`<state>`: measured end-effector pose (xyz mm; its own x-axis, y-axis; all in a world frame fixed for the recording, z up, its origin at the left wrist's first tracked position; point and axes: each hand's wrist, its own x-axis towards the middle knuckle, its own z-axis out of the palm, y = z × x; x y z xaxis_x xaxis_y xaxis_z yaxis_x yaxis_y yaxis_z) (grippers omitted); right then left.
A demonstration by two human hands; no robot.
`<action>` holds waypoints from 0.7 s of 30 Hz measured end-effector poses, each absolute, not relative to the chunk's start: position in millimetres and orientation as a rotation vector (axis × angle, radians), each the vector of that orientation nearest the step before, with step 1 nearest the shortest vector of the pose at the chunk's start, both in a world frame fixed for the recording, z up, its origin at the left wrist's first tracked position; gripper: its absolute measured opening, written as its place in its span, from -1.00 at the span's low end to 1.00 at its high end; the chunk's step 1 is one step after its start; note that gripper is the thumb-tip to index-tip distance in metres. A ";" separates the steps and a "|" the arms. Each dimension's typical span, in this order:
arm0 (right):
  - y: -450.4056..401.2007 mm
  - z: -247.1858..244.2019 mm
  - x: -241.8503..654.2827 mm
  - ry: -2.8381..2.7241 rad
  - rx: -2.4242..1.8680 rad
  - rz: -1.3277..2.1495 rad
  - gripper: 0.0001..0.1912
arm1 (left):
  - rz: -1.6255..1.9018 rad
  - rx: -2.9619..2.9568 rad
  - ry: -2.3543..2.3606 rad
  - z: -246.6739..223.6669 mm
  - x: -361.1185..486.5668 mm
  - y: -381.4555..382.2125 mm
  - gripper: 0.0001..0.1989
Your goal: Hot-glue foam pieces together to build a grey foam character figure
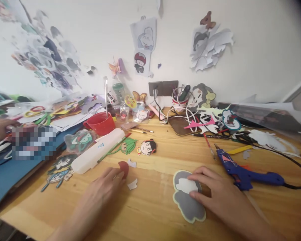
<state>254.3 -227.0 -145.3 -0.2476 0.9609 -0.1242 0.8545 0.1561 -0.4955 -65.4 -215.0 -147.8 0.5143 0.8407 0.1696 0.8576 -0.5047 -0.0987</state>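
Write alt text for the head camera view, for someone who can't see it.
The person's right hand touches a gray cloud-shaped cutout with a pale green edge on a wooden desk, while the left hand holds a dark red paper piece. A blue glue gun lies to the right.

single head-worn view, facing forward and down, close over wooden desk (150,214)

Bright, source unseen | soft shadow beside left hand (107,185) | wall (175,40) bowed, corners dark | left cutouts (52,60) smeared
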 end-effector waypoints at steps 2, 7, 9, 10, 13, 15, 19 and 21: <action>-227.9 -143.0 253.3 -2.232 -1.778 0.703 -0.78 | -0.141 -2.584 -1.398 -149.3 -66.8 -213.6 -0.70; -231.7 -144.6 248.3 -2.433 -1.625 0.395 -0.78 | -0.128 -2.597 -1.574 -140.6 -61.2 -212.4 -0.66; -232.5 -148.1 247.0 -2.510 -1.509 0.179 -0.78 | -0.177 -2.561 -1.767 -131.8 -59.0 -212.7 -0.68; -232.5 -150.0 246.8 -2.544 -1.448 0.083 -0.78 | -0.231 -2.538 -1.858 -127.0 -59.3 -212.6 -0.70; -231.4 -154.0 246.8 -2.586 -1.298 -0.091 -0.74 | -0.492 -2.448 -2.080 -114.3 -67.7 -210.1 -0.74; -230.7 -154.6 246.6 -2.529 -1.267 -0.103 -0.70 | -0.725 -2.366 -2.206 -109.9 -78.6 -205.6 -0.73; -230.8 -151.9 244.6 -2.378 -1.261 -0.103 -0.57 | -1.128 -2.102 -2.470 -109.4 -99.1 -189.9 -0.64; -231.5 -150.1 243.2 -2.346 -1.246 -0.149 -0.57 | -1.267 -2.057 -2.591 -108.9 -102.4 -182.3 -0.57</action>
<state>243.2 -231.5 -150.1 -0.4728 0.7534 0.4571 0.8051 0.5801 -0.1234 -102.4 -182.3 -108.9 -0.2730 0.9553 0.1133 0.6759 0.1066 0.7292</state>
